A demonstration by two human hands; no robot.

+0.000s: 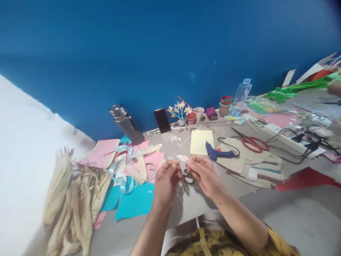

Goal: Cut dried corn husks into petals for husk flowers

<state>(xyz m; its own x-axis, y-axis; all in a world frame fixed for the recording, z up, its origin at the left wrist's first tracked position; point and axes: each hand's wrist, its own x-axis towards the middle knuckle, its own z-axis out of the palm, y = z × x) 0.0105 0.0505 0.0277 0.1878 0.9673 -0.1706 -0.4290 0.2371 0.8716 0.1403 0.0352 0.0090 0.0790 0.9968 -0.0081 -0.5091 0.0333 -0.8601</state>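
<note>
My left hand point(167, 179) is closed in a pinch above the table, and whatever lies between its fingertips is too small to make out. Close beside it, the thumb and fingers of my right hand point(205, 174) pinch a small pale petal-shaped piece point(182, 158), its pointed end toward the left hand. Beneath the hands lie small black-handled scissors point(189, 180), partly hidden. A blue glue gun point(222, 153) rests right of my right hand, near a pale yellow paper pad point(201, 141). Ahead stands a bunch of cream flowers point(181, 108) on blue stems.
Dried corn husks point(77, 206), blue paper point(135, 199) and ribbon lie at left. A flask point(126, 124) and phone point(162, 121) stand by the wall. At right are red-handled scissors point(255, 144), a water bottle point(241, 97), a power strip point(290, 138) with cables, and another person's hand point(334, 87).
</note>
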